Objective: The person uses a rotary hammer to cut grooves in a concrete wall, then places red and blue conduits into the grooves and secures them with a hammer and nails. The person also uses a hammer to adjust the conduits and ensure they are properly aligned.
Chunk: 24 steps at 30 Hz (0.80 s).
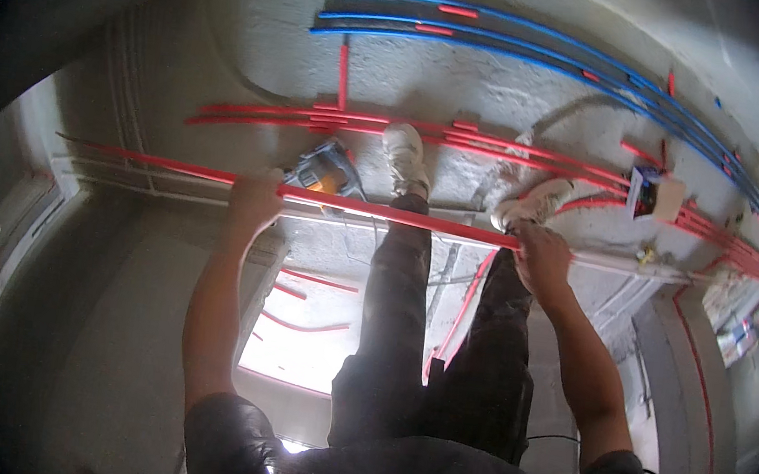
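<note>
A long red conduit pipe (373,208) stretches level across in front of me. My left hand (255,200) is closed around it left of the middle. Near its right end, my right hand (541,257) grips it too, with the fingers wrapped over. The pipe narrows to a thin, darker tip at the far left; I cannot make out what that tip is. Beyond my left hand, a grey and orange power tool (323,170) rests on the floor, close to my shoe.
Red conduit pipes (253,114) run along the floor past my shoes. Farther off lie several blue pipes (504,50). A small open box (656,195) stands on the red pipes at the right. Loose red pieces (306,324) lie on the bright floor by my legs.
</note>
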Tool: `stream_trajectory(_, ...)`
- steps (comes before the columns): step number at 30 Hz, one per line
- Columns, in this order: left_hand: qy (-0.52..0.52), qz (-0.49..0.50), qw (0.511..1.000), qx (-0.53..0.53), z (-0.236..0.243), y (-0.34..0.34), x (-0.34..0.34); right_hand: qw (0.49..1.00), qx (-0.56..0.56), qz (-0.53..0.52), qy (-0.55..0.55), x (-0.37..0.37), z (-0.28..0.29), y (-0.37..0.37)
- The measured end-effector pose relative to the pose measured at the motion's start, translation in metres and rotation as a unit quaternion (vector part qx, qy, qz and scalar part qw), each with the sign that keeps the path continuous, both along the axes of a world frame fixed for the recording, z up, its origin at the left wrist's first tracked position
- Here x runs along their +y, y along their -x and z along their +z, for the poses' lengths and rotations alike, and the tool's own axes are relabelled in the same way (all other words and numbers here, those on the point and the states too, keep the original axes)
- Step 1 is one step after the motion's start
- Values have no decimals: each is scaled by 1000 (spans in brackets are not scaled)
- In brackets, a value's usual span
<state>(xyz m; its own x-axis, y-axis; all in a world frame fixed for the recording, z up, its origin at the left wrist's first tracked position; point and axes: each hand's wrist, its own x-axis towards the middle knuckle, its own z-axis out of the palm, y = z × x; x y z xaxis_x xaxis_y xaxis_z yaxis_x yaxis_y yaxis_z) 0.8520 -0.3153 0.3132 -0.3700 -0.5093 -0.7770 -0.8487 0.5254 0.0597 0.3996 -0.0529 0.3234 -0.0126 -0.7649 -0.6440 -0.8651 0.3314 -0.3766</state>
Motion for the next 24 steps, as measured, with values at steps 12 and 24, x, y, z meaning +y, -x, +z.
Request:
stream_trajectory(12, 156, -102, 982, -10, 0, -51, -36, 981, -183, 15, 59, -106, -120, -153)
stream_trajectory(24, 131, -90, 987, -5, -159, 6, -69, 897, -259, -242, 263, -104, -90, -172)
